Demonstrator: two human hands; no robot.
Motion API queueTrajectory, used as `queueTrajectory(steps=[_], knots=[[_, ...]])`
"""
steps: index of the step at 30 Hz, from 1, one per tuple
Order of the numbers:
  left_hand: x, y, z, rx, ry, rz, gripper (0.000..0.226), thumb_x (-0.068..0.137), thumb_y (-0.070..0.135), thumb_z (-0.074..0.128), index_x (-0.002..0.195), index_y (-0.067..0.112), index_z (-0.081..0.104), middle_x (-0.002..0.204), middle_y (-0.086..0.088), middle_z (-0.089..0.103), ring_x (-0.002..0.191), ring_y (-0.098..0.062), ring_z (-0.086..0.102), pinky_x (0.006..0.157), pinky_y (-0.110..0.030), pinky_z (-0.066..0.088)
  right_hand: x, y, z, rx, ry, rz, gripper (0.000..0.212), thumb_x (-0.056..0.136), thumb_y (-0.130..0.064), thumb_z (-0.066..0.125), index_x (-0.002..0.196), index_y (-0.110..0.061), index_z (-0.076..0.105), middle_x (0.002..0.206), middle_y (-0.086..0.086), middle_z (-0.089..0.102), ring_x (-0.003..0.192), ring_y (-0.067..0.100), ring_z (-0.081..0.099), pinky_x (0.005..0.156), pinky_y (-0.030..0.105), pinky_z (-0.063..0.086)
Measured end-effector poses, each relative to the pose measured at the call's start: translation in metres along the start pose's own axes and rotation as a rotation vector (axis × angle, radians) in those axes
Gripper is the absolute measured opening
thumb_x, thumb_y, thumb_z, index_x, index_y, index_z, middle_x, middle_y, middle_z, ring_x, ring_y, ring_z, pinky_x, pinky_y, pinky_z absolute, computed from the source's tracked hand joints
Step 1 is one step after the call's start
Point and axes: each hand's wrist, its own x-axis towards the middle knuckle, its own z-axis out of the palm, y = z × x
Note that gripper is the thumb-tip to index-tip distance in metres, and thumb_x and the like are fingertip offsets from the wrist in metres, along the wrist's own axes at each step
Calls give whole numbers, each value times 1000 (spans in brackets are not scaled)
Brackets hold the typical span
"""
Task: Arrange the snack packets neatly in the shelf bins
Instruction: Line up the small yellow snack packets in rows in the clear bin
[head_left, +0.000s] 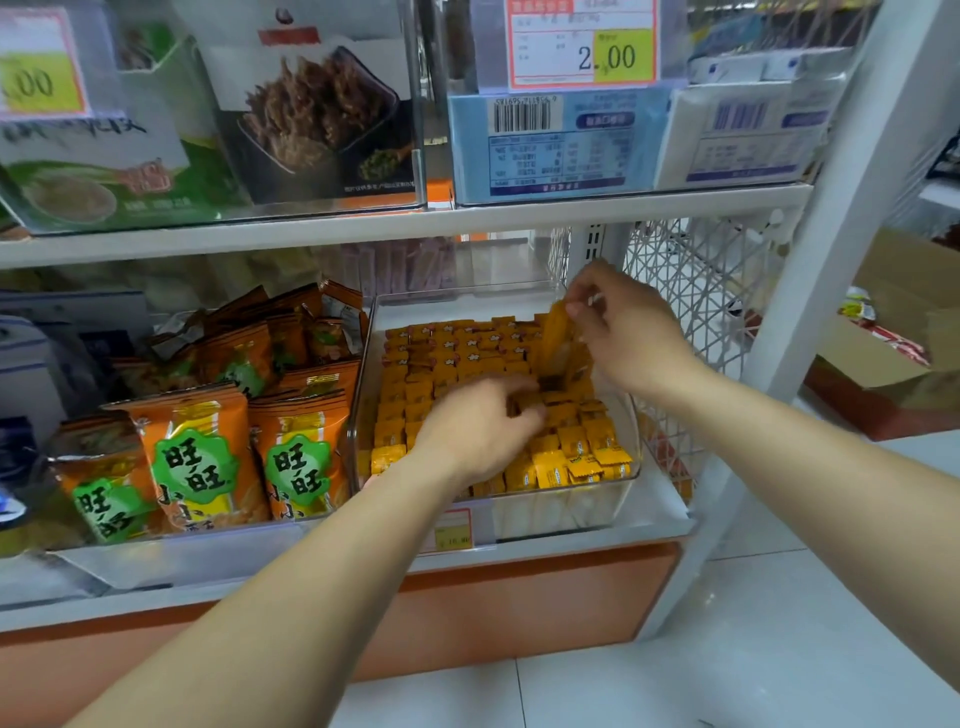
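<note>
Price tag reading 2.00, top centre. White wire mesh panel beside a slanting white post. Cardboard box on pale tiled floor, far right.

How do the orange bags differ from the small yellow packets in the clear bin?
The orange bags are far larger than the yellow packets. The orange bags carry a green badge; the yellow packets don't. The orange bags lean loosely, untouched; the yellow packets sit in tight rows, handled by the left hand and right hand. Both share the lower shelf.
</note>
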Motion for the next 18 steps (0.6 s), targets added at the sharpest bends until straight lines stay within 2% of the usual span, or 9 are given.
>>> queueTrajectory(steps=[2, 4, 8, 10, 12, 14, 15, 16, 18], knots=[[0, 3, -3, -135, 154, -32, 29, 95, 40, 55, 123, 34, 61, 117, 7, 69, 96, -18, 65, 82, -32, 54, -1, -8, -8, 154, 120, 42, 11, 98, -19, 58, 94, -28, 53, 90, -16, 59, 72, 6, 61, 62, 25, 43], [2, 10, -7, -374, 259, -111, 22, 97, 34, 56, 117, 29, 62, 110, 6, 69, 92, -19, 66, 73, -30, 52, -5, -15, -11, 225, 139, 82, 13, 94, -18, 64, 88, -29, 58, 90, -15, 64, 65, 2, 62, 61, 24, 45], [10, 24, -17, -1032, 292, -288, 24, 96, 40, 61, 107, 20, 68, 93, 1, 76, 81, -16, 74, 68, -30, 58, -20, -27, -5, 296, -78, 15, 23, 83, -10, 76, 79, -32, 70, 94, -7, 70, 86, 9, 69, 86, 34, 57], [10, 24, -17, -1044, 307, -252, 20, 92, 32, 68, 107, 18, 69, 91, 1, 76, 77, -10, 73, 60, -22, 56, -25, -27, -2, 328, -176, -7, 29, 79, -8, 79, 76, -35, 70, 87, -9, 72, 84, 5, 70, 86, 30, 58], [9, 21, -14, -975, 275, -239, 33, 91, 28, 71, 120, 14, 67, 106, -5, 74, 88, -15, 73, 68, -26, 60, -24, -23, -2, 373, -141, 33, 22, 81, -12, 78, 81, -34, 71, 86, -14, 73, 81, 0, 70, 81, 26, 59], [11, 19, -11, -939, 234, -251, 45, 90, 31, 72, 130, 15, 61, 119, -8, 70, 103, -21, 69, 87, -38, 59, -16, -17, -5, 347, -48, 80, 19, 89, -20, 71, 102, -33, 68, 97, -16, 70, 85, -2, 67, 76, 22, 56], [12, 19, -10, -904, 228, -247, 48, 89, 33, 73, 133, 17, 60, 122, -6, 68, 109, -22, 66, 93, -42, 56, -12, -15, -6, 341, -54, 94, 26, 93, -24, 67, 117, -34, 61, 106, -17, 66, 89, -2, 65, 76, 20, 54], [12, 21, -9, -864, 227, -231, 49, 89, 34, 73, 133, 18, 59, 122, -4, 68, 111, -21, 65, 96, -43, 53, -8, -13, -6, 349, -96, 105, 34, 95, -29, 63, 127, -37, 54, 113, -17, 62, 92, -1, 63, 76, 18, 51], [15, 22, -6, -851, 224, -164, 35, 89, 29, 73, 122, 25, 64, 113, 5, 72, 107, -13, 66, 94, -35, 54, -2, -13, -2, 389, -182, 121, 35, 97, -31, 62, 129, -39, 52, 111, -18, 60, 93, 1, 64, 76, 20, 49]])
